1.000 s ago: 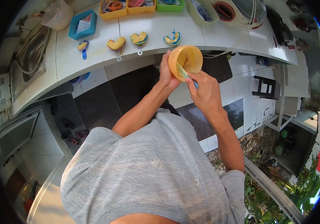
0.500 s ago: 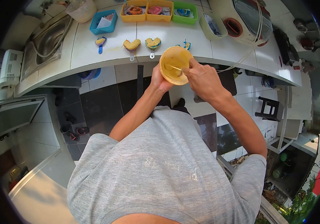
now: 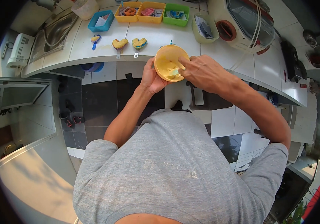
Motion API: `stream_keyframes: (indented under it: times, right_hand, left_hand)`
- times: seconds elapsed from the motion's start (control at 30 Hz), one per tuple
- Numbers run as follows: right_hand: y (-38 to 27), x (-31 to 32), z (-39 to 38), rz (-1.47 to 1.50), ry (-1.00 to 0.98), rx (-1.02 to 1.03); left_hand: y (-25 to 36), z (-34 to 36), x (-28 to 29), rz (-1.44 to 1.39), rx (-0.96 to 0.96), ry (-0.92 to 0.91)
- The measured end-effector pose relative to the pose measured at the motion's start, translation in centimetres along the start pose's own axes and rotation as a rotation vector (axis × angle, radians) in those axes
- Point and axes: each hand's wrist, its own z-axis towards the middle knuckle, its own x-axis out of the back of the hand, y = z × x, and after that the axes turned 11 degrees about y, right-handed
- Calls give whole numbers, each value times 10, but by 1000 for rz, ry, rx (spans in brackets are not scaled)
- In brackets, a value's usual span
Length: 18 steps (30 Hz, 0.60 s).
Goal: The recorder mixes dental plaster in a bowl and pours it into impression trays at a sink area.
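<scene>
Upper centre of frame: left hand (image 3: pixel 152 79), half-curled, supports a tilted yellow bowl (image 3: pixel 163 61); right hand (image 3: pixel 201 71), fingers closed, grips a spatula (image 3: pixel 174 72) inside it.

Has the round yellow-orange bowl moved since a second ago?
Yes, leftward in this view: the round yellow-orange bowl, held in the left hand, appears closer to the blue-edged, heart-shaped, yellow-filled tray than it did then.

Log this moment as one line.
left hand: holds yellow bowl | right hand: holds spatula inside bowl | counter: yellow-filled impression trays
</scene>
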Motion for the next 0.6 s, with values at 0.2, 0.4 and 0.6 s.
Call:
stream_keyframes:
  times: [0.2, 0.4, 0.6]
  right_hand:
    - [33, 27, 31, 60, 139, 424]
    - [85, 32, 29, -52, -76, 98]
    - [61, 22, -17, 97, 36, -135]
  left_hand:
    - [-14, 9, 1, 280, 313, -8]
    - [-17, -3, -37, 294, -19, 82]
    - [-17, 7, -34, 53, -297, 11]
